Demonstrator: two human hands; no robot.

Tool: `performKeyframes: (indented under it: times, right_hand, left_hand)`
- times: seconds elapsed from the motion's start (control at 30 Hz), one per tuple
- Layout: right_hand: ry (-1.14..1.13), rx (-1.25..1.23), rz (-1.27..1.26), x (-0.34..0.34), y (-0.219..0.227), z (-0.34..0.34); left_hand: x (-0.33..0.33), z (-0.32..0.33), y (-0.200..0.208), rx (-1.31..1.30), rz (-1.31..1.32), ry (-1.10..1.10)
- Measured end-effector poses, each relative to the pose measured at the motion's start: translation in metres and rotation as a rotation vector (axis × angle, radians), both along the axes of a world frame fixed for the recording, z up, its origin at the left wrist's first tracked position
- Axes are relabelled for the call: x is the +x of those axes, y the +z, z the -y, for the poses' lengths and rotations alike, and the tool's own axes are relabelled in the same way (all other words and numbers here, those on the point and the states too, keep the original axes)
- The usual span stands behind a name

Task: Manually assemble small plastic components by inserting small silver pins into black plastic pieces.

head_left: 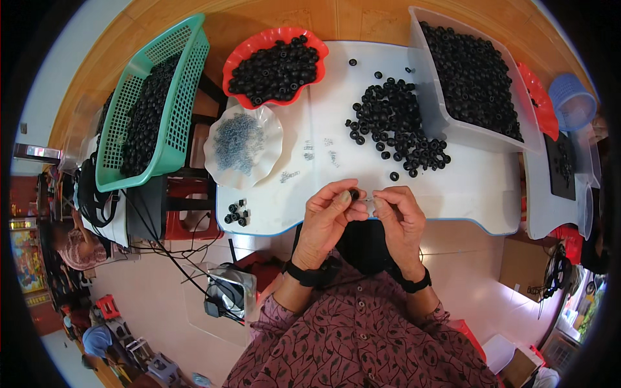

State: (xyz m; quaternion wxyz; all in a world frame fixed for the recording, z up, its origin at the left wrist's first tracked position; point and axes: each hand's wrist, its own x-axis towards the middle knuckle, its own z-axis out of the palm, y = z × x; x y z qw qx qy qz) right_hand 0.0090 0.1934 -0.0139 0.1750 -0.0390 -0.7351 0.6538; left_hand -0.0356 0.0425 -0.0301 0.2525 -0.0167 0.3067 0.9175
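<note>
Over the table's front edge, my hands meet with their fingertips almost touching. My left hand [325, 218] is closed, pinching a round black plastic piece [354, 194] with a hole in it. My right hand [402, 220] is closed as well, thumb against forefinger, on a small pale piece [370, 205] too tiny to make out fully. Beyond them a loose heap of round black plastic pieces [391, 113] lies on the white table [317, 200]. Several little metal springs [309, 150] lie in small clusters, and more springs [238, 143] fill a scalloped white plate [270, 161].
Black pieces fill a red bowl [231, 92], a green basket [169, 145] and a large translucent bin [453, 137]. A few small black parts [234, 216] sit at the table's front left corner. Cables [158, 249] hang at the left; a side table [540, 213] stands right.
</note>
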Motion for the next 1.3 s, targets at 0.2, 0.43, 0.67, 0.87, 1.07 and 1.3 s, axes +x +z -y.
performKeyframes:
  times: [0.2,0.43,0.67,0.87,1.07,1.3]
  right_hand:
    - [-0.001,-0.033,-0.039,-0.002,0.004,0.004]
    - [0.014,0.044,-0.073,-0.006,0.007,0.004]
    - [-0.021,0.114,-0.089,-0.008,0.007,0.004]
    - [-0.025,0.228,-0.087,-0.007,0.014,0.004]
    - [-0.035,0.289,-0.082,-0.005,0.017,0.008]
    - [-0.008,0.367,-0.105,-0.004,0.023,0.012]
  left_hand:
    - [0.005,-0.004,-0.011,0.052,0.055,-0.013]
    - [0.007,-0.006,-0.009,0.042,0.053,-0.011]
    - [0.008,-0.008,-0.01,0.005,0.039,0.019]
    - [0.009,-0.007,-0.009,-0.036,0.022,0.031]
    - [0.01,-0.007,-0.01,-0.06,-0.021,0.041]
    - [0.011,-0.006,-0.009,-0.093,-0.048,0.056]
